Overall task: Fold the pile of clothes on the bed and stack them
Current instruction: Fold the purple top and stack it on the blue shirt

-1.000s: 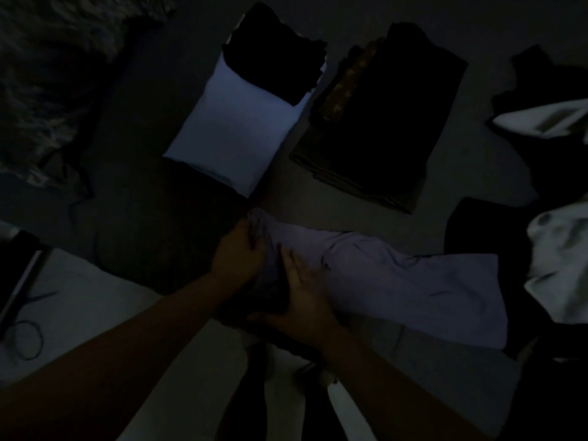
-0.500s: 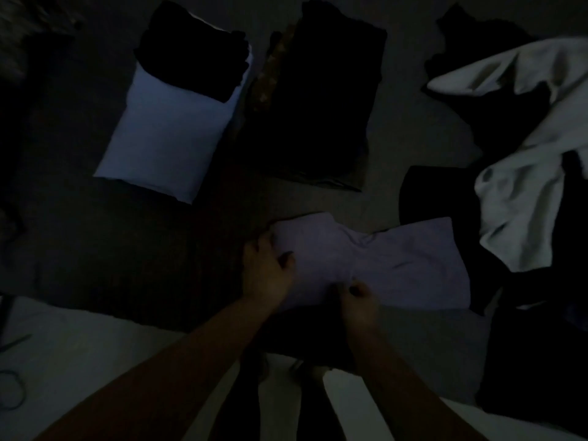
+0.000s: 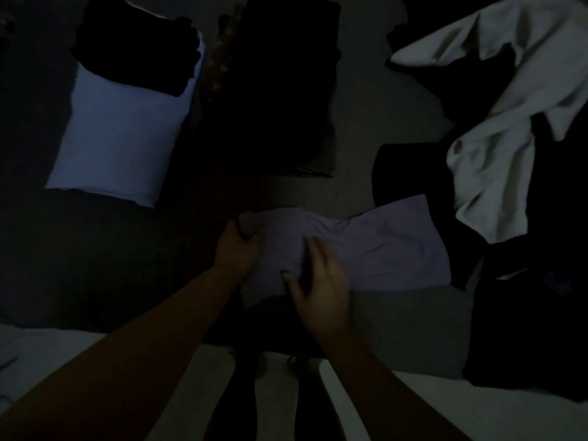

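The scene is very dim. A lilac garment [image 3: 375,249] lies crumpled across the dark bed in front of me. My left hand [image 3: 237,246] grips its left end, fingers curled round a bunch of the cloth. My right hand [image 3: 318,281] rests on the garment's near edge with fingers spread and relaxed. A folded pale blue garment [image 3: 117,144] with a folded black one [image 3: 136,55] on top lies at the far left. A dark folded stack [image 3: 273,90] sits beside it.
An unfolded white garment [image 3: 502,122] sprawls over dark clothes [image 3: 525,313] at the right. The bed's near edge [image 3: 413,351] runs just ahead of my legs, with pale floor below it.
My right hand has let go of the cloth's near edge and now lies open on it. The camera shifted right, so the stacks slid left. The lilac garment looks shorter and more bunched.
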